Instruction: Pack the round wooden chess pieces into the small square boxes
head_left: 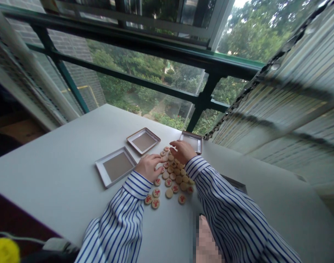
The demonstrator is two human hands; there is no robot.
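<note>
Round wooden Chinese chess pieces [178, 179] lie in a loose cluster on the white table. Several show red characters; others look plain on top. My left hand [149, 167] rests at the cluster's left edge, its fingers spread and stretched towards the pieces. Over the far side of the pile is my right hand [183, 151], fingers apart and curved down, close to a red-marked piece [166, 149]. No piece can be seen held in either hand. The right hand and its sleeve hide part of the cluster.
Shallow rectangular trays stand around the pieces: a silver-rimmed tray [100, 174] at left, a brown-edged tray [131, 143] behind it, and another tray [201, 146] behind my right hand. A dark-edged box [238, 184] is partly hidden by my right sleeve. A green railing [167, 84] borders the table's far side.
</note>
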